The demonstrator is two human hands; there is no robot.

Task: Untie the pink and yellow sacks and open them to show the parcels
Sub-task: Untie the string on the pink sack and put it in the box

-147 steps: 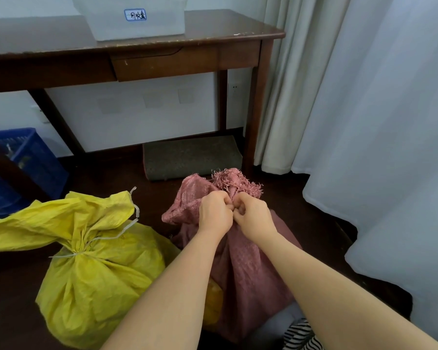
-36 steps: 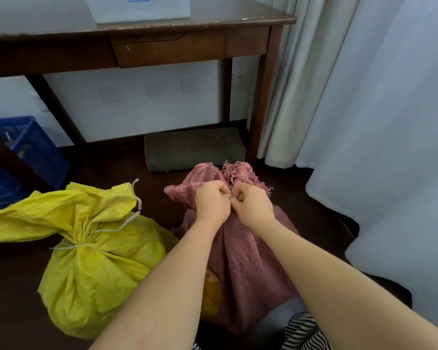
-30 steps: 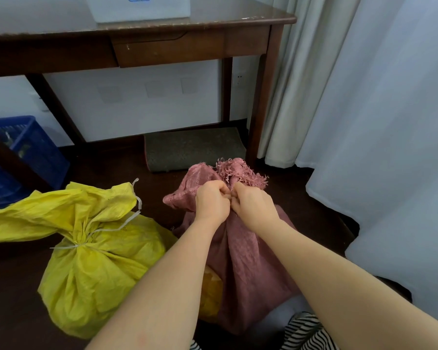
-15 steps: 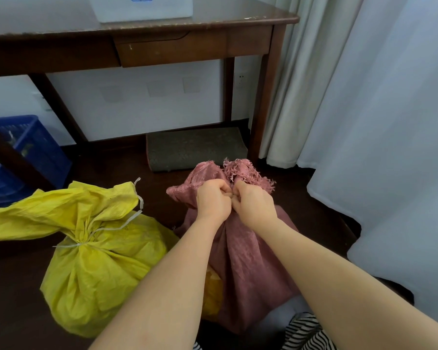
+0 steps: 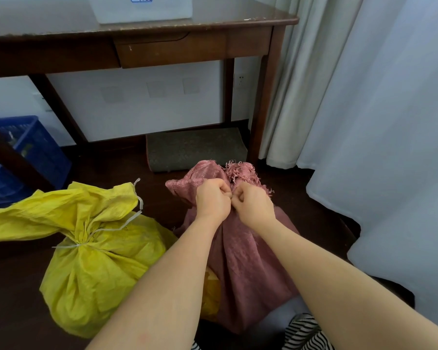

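A pink woven sack (image 5: 240, 261) stands on the dark floor in front of me, its frayed mouth bunched above a tied neck. My left hand (image 5: 211, 199) and my right hand (image 5: 254, 203) meet at that neck, fingers curled and pinching at the tie, which they hide. A yellow sack (image 5: 94, 269) lies to the left, its neck bound with a white string (image 5: 96, 234) and its loose top flopped out to the left. No parcels show.
A dark wooden desk (image 5: 162, 46) with a drawer stands behind the sacks, a white bin (image 5: 142, 8) on top. A grey mat (image 5: 195, 147) lies under it. A blue crate (image 5: 18, 152) is at left, pale curtains (image 5: 364, 109) at right.
Both hands have stayed at the pink sack's neck, working the tie with small finger movements. The frayed top has shifted slightly. The yellow sack has not moved.
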